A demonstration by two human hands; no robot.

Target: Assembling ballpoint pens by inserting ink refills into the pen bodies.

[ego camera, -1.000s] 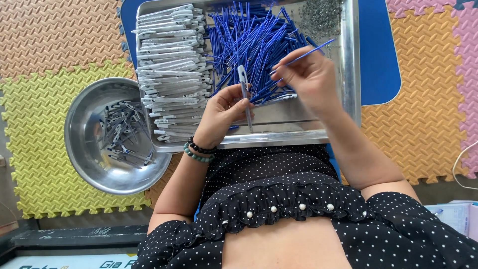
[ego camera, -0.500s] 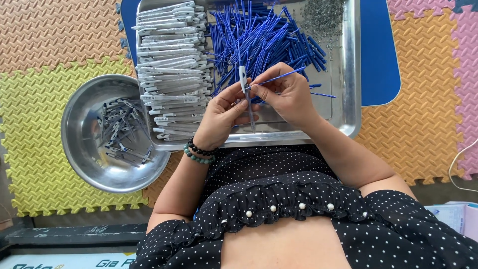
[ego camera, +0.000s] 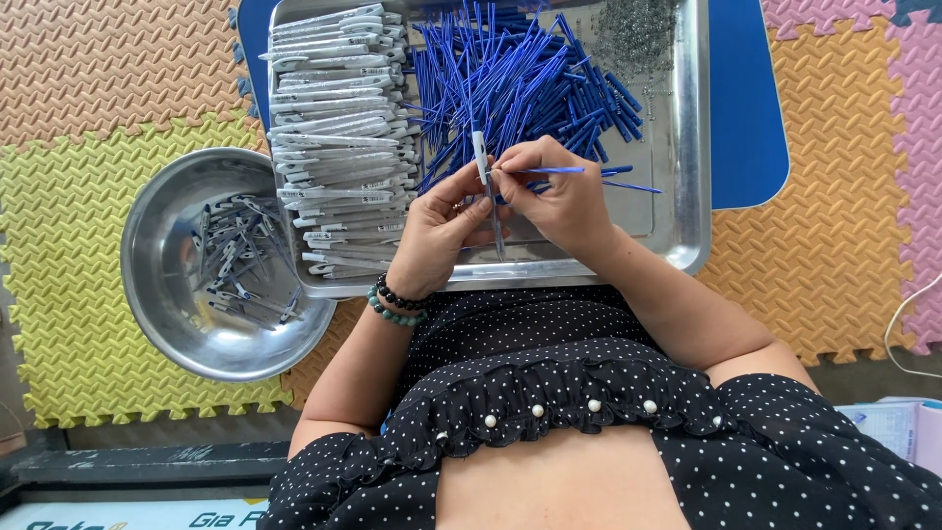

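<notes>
Closest to me is my own lap in the black polka-dot top, with my forearms reaching out over it to the steel tray. My left hand, the one with the bead bracelets on the wrist, has its fingers curled in and pinching a grey pen barrel. The barrel stands roughly upright between my thumb and fingertips, its top poking out above them and its thin lower end running down past my palm towards the tray's near rim.

My right hand sits right next to it, knuckles almost touching the left. Thumb and forefinger are pressed together on a thin blue refill, which lies nearly level: its left tip meets the barrel just beside my fingertips, and the rest sticks out to the right past my fingers.

Off to the left on the foam mat is a round steel bowl with a small heap of grey pens in it. Further out, inside the tray, a stack of grey pen barrels fills the left side, a big pile of blue refills the middle, and a scatter of tiny metal bits, too small to make out, the far right corner.
</notes>
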